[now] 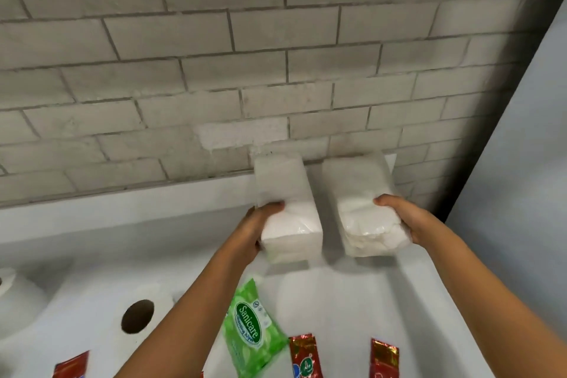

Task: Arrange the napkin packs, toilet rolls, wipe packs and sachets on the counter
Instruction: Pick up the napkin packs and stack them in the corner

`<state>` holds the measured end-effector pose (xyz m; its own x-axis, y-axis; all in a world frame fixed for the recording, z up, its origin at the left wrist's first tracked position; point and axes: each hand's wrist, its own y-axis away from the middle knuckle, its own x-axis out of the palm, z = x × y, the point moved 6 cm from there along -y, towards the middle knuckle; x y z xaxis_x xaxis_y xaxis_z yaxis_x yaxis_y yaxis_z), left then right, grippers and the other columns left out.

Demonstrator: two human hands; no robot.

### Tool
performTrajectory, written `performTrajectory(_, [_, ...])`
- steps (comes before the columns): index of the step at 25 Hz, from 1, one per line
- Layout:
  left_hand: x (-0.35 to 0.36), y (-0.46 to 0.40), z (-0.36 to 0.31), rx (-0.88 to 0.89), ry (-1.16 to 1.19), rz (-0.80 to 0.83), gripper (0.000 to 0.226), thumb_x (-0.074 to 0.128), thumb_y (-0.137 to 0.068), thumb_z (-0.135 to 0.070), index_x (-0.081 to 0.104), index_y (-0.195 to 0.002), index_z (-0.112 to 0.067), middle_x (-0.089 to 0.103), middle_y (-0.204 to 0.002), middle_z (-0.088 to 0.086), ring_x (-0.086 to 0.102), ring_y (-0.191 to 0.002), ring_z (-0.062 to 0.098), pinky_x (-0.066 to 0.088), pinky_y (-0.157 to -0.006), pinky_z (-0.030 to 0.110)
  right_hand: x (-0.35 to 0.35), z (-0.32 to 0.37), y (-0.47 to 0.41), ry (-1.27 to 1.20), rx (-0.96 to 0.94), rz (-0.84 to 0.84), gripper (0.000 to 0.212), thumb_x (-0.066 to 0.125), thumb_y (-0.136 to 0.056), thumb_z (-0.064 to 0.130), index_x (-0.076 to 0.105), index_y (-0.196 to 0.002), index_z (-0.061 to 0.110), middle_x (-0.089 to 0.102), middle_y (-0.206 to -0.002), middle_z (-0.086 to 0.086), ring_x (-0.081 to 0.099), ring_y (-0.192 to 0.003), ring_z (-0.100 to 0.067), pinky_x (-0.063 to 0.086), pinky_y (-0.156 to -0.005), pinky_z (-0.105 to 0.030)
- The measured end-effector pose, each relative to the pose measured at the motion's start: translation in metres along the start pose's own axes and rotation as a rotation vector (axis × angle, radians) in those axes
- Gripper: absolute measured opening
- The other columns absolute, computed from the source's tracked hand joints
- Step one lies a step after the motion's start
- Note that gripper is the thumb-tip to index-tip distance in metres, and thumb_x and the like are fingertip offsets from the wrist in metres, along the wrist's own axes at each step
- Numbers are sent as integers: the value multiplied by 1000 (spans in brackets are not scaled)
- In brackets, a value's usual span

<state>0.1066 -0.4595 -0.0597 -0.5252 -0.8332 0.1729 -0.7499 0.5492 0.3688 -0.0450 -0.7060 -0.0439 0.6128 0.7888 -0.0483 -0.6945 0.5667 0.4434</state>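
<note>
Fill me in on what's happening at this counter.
A person is arranging supplies on a white counter against a brick wall. The left hand grips one napkin pack and the right hand grips another napkin pack, the two held side by side with a gap between them, near the wall. Nearer the camera lie a green wipe pack, toilet rolls and red sachets, none of them being handled.

Soft, even, fairly bright light. The white desk (pixel 352 301) and napkin packs (pixel 288 209) look washed out, with faint shadows beneath them. Wide-angle bending curves the brick wall (pixel 214 55); the whole frame is slightly soft.
</note>
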Motion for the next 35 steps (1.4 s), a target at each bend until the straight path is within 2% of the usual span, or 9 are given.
performTrajectory(4, [12,-47,33,-59,-69,-58,94,81,-41,-49,55,-125,-16,71,-107,9,69,-94,24,53,-65,27,-11,-6,-44,-27,34,-23,13,66,-80,27,64,-87,15,67,-82,-8,62,-76,-25,50,-69,-33])
performTrajectory(8, [19,-78,58,-116,-68,-58,83,78,-52,-48,52,-126,-20,69,-114,9,67,-103,26,54,-89,42,-13,-23,-74,4,99,-18,27,67,-80,29,64,-101,12,67,-86,-9,63,-78,-25,51,-68,-33])
performTrajectory(13, [30,-75,53,-144,-87,-77,65,65,-64,-48,54,-122,-22,68,-113,7,64,-101,24,51,-87,37,-26,-33,-94,214,127,-107,37,67,-79,36,55,-102,10,62,-85,-8,58,-82,-26,45,-96,-39])
performTrajectory(17, [31,-69,48,-172,-179,-134,35,50,-88,-38,53,-118,-21,64,-95,0,60,-83,16,45,-65,27,-29,-33,-99,251,158,-106,39,67,-79,37,57,-105,10,60,-83,-6,56,-75,-23,45,-73,-32])
performTrajectory(20, [31,-60,44,-193,-179,-148,42,50,-88,-43,49,-124,-22,63,-102,-1,59,-86,16,46,-68,27,-29,-27,-92,278,151,-132,52,64,-81,37,52,-121,8,58,-91,-6,50,-66,-20,35,-51,-27])
performTrajectory(23, [19,-48,32,-99,-194,-264,59,55,-84,-46,42,-136,-22,53,-133,2,55,-113,24,44,-94,38,-32,-9,-82,228,10,-284,65,61,-83,36,37,-140,13,47,-135,-9,54,-103,-29,42,-69,-29])
performTrajectory(27, [5,-18,-14,123,-183,-357,34,54,-88,-18,56,-122,-19,62,-107,1,56,-104,21,42,-89,33,-9,32,-44,368,-340,-478,50,61,-82,29,49,-128,16,42,-135,-11,56,-107,-30,46,-82,-30])
performTrajectory(32, [-19,46,-62,295,-232,-318,20,52,-88,-13,60,-102,-26,60,-84,-8,59,-89,16,45,-79,31,95,68,20,278,-530,-210,31,60,-83,19,59,-114,14,58,-107,-1,54,-92,-15,39,-78,-21])
performTrajectory(35, [-53,86,-76,345,-238,-367,19,52,-89,-14,61,-100,-26,60,-83,-9,60,-86,14,45,-76,29,165,68,61,278,-572,6,23,61,-82,16,63,-105,16,58,-88,7,56,-80,-10,40,-60,-5])
